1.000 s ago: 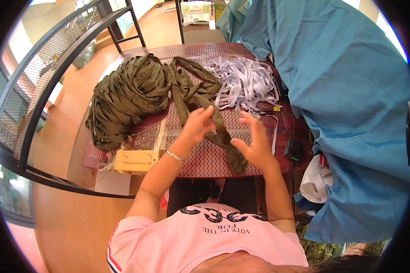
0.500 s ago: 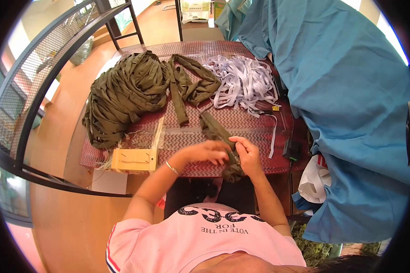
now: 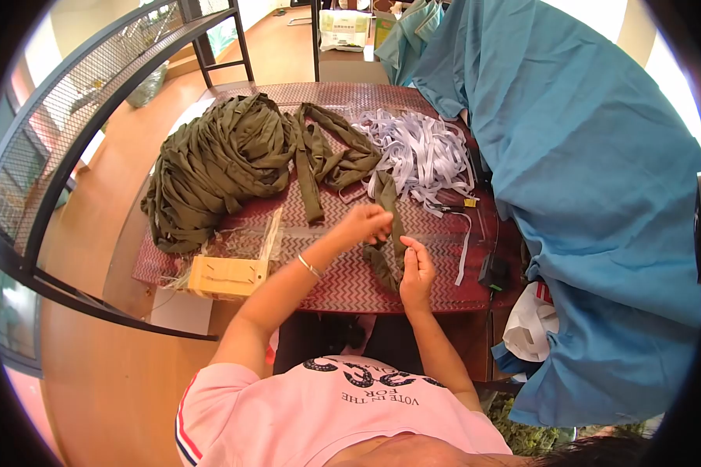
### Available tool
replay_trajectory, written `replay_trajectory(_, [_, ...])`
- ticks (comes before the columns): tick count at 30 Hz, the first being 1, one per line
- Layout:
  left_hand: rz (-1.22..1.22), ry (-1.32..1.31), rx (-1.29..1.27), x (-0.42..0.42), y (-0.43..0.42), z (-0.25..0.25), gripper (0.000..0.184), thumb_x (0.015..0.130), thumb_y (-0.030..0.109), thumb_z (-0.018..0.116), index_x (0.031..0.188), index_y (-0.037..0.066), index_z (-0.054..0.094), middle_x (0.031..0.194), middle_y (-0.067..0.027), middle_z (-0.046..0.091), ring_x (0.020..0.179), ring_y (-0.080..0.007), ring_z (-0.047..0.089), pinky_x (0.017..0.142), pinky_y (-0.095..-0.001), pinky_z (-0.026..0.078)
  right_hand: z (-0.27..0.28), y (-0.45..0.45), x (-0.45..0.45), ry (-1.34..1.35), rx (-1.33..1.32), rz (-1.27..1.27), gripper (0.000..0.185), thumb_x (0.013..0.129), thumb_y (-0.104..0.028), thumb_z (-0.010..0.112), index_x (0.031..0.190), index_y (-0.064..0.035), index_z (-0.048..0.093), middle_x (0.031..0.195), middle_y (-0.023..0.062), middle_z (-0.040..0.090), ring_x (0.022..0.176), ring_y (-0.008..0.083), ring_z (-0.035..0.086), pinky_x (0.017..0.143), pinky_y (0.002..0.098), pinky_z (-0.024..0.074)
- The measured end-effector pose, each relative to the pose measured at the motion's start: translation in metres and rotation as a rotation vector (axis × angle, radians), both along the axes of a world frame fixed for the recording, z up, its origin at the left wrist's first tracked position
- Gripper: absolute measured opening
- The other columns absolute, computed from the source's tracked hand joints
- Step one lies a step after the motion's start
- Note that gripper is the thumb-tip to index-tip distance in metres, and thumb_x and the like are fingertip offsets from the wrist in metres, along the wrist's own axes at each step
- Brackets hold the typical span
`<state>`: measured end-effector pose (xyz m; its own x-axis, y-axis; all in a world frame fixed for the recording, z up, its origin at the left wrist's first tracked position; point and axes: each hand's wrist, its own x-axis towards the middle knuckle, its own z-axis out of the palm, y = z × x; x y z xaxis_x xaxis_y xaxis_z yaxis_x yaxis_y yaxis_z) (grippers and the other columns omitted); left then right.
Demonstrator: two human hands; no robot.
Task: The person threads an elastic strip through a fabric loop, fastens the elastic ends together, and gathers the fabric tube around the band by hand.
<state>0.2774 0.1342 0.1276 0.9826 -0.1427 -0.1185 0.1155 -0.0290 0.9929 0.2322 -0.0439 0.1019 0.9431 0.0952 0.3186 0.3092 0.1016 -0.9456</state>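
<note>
A short olive-green fabric strip [image 3: 398,223] lies bunched and curved near the table's front, its lower part looping below my hands. My right hand [image 3: 417,279] pinches its right edge between thumb and fingers. Beside the strip's left edge is my left hand [image 3: 368,225], wearing a bangle. Its fingers are curled closed, and anything between them is too small to make out. Farther back sits a large heap of olive fabric strips [image 3: 218,159], with more loose strips [image 3: 339,152] to its right. A tangled pile of white elastic bands [image 3: 424,152] lies to the right of those.
A small wooden block with nails [image 3: 224,274] rests at the table's front left. Blue cloth [image 3: 576,156] drapes along the right side. A black box [image 3: 492,274] and a yellow-tagged tool [image 3: 456,206] lie near the right edge. A black mesh rack [image 3: 93,101] stands left.
My left hand has moved up and away from my body, with its fingers now curled in. The strip has shifted and opened into a curve; my right hand moved slightly down.
</note>
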Motion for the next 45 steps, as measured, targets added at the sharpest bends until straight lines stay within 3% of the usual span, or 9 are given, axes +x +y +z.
replay_trajectory(5, [-0.228,-0.14,-0.102,-0.043,-0.04,-0.053,0.022,0.093,0.027,0.056,0.091,0.006,0.059,0.078,-0.0014,0.063,0.065,-0.0089,0.06,0.053,-0.0211,0.046,-0.011,0.004,-0.001,0.04,-0.054,-0.053,0.028,0.094,-0.016,0.052,0.115,0.0017,0.055,0.091,0.0033,0.059,0.073,0.0069,0.051,0.065,0.0217,0.0413])
replay_trajectory(11, [0.14,0.173,-0.317,-0.041,-0.033,-0.027,0.018,0.093,0.024,0.055,0.092,0.006,0.057,0.078,-0.0009,0.062,0.061,-0.0087,0.059,0.05,-0.0205,0.046,-0.028,-0.02,-0.006,0.205,-0.089,0.047,0.018,0.093,-0.015,0.052,0.104,-0.0015,0.057,0.071,-0.0053,0.05,0.053,0.0019,0.04,0.047,0.0185,0.0324])
replay_trajectory(19, [-0.078,0.164,-0.022,-0.054,-0.044,-0.018,0.027,0.095,0.028,0.052,0.098,0.002,0.055,0.075,-0.0023,0.06,0.059,-0.0092,0.059,0.047,-0.0205,0.046,-0.025,-0.029,-0.008,0.136,-0.096,0.069,0.015,0.095,-0.014,0.047,0.103,-0.0023,0.053,0.072,-0.0037,0.047,0.061,0.0028,0.039,0.054,0.0203,0.0322])
replay_trajectory(21, [0.135,0.176,-0.415,-0.034,-0.027,-0.04,0.026,0.092,0.026,0.058,0.098,0.001,0.056,0.081,-0.005,0.06,0.058,-0.0111,0.059,0.048,-0.0208,0.048,-0.024,-0.033,-0.008,0.113,-0.141,0.072,0.015,0.095,-0.015,0.048,0.103,-0.0029,0.051,0.072,-0.004,0.047,0.061,0.0029,0.039,0.055,0.0203,0.032])
replay_trajectory(29, [0.228,0.204,-0.792,-0.05,-0.055,-0.054,0.015,0.091,0.019,0.061,0.093,0.005,0.056,0.074,0.0011,0.057,0.062,-0.0108,0.057,0.053,-0.022,0.047,-0.011,-0.014,-0.018,0.145,0.002,-0.039,0.017,0.094,-0.016,0.052,0.104,-0.0032,0.048,0.078,0.0002,0.052,0.067,0.0049,0.044,0.058,0.0219,0.0372])
replay_trajectory(34, [0.083,0.284,-0.575,-0.057,-0.065,-0.035,0.007,0.09,0.016,0.06,0.088,0.009,0.059,0.076,0.0013,0.061,0.061,-0.0073,0.055,0.057,-0.0219,0.048,-0.011,0.002,-0.018,-0.058,-0.039,-0.151,0.035,0.091,-0.018,0.057,0.12,-0.0022,0.045,0.079,-0.0002,0.054,0.064,0.0051,0.046,0.057,0.02,0.0385])
replay_trajectory(37, [0.218,0.189,-0.517,-0.037,-0.047,-0.035,0.01,0.088,0.019,0.063,0.087,0.009,0.059,0.073,0.0007,0.06,0.056,-0.0078,0.053,0.052,-0.0217,0.046,-0.01,-0.013,-0.014,0.346,-0.024,0.153,0.03,0.09,-0.015,0.058,0.114,0.0003,0.05,0.085,0.0029,0.059,0.073,0.0126,0.054,0.068,0.0253,0.0448])
replay_trajectory(41, [0.542,-0.001,-0.674,0.0,0.01,-0.022,0.012,0.088,0.019,0.062,0.082,0.011,0.056,0.068,0.0018,0.054,0.056,-0.0091,0.049,0.051,-0.0225,0.042,-0.019,-0.045,0.003,0.005,-0.437,0.084,0.012,0.084,-0.011,0.063,0.091,-0.0009,0.062,0.067,-0.0016,0.052,0.057,0.0134,0.048,0.054,0.0267,0.039])
replay_trajectory(45, [0.587,0.035,-0.663,-0.002,0.019,-0.005,0.01,0.089,0.018,0.062,0.083,0.013,0.057,0.073,0.0027,0.056,0.059,-0.0092,0.05,0.055,-0.0243,0.043,0.01,-0.063,0.005,-0.537,-0.908,-0.054,0.023,0.075,-0.014,0.069,0.094,-0.0025,0.063,0.099,0.0098,0.058,0.092,0.0292,0.055,0.077,0.0384,0.0414])
